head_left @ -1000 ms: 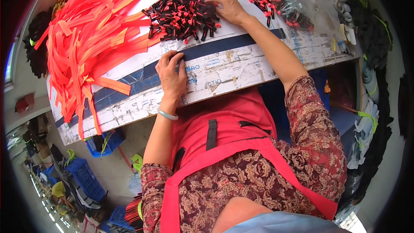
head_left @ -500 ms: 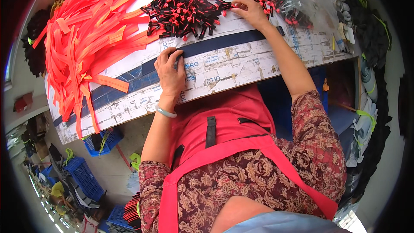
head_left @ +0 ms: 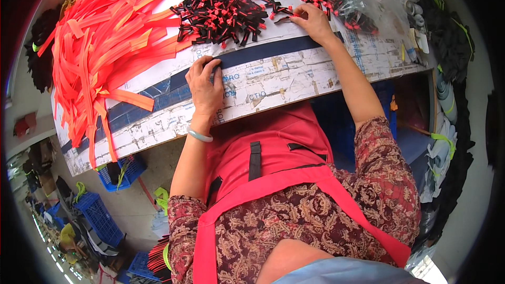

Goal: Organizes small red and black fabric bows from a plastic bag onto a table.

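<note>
My left hand (head_left: pixel 205 90) rests over the dark navy strip (head_left: pixel 263 50) that runs along the table's near edge. Its fingers are curled together, with a dark bit at the tips that I cannot make out. Farther right, my right hand (head_left: pixel 314 25) pinches a small black-and-red tab (head_left: pixel 284 19) just above the tabletop. A few similar tabs (head_left: pixel 271 3) lie loose beside it. Between the hands, farther back, is a heap of black tabs with red ends (head_left: pixel 223 13).
Many long orange-red strips (head_left: pixel 105 47) cover the table's left side and hang over its edge. A clear plastic bag (head_left: pixel 379 0) with more tabs lies at the back right. Blue crates (head_left: pixel 100 215) stand on the floor below left. The white, worn table (head_left: pixel 252 87) fills the front.
My right hand has drawn slightly right and nearer, bringing a tab away from the small group beside the heap. My left hand has stayed nearly in place.
</note>
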